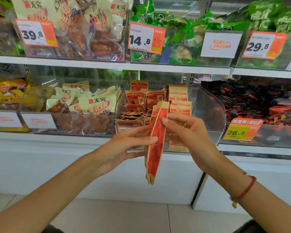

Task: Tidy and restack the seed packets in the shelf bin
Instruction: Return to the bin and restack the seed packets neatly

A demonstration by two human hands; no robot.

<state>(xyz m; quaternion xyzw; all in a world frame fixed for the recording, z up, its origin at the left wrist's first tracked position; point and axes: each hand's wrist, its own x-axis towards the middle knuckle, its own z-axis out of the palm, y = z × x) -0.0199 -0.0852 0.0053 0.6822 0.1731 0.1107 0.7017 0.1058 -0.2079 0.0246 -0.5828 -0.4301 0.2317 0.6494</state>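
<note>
A bundle of red and tan seed packets stands on edge in front of the shelf, held between both hands. My left hand holds it from the left, thumb on the near face and fingers behind. My right hand pinches its upper part from the right, thumb on the front. Behind them a clear shelf bin holds more of the same packets: a loose tumbled heap on the left and an upright stack on the right.
Clear bins of cream snack packs sit to the left and black-red packs to the right. An upper shelf carries more bins with orange price tags. White cabinet fronts and a tiled floor lie below.
</note>
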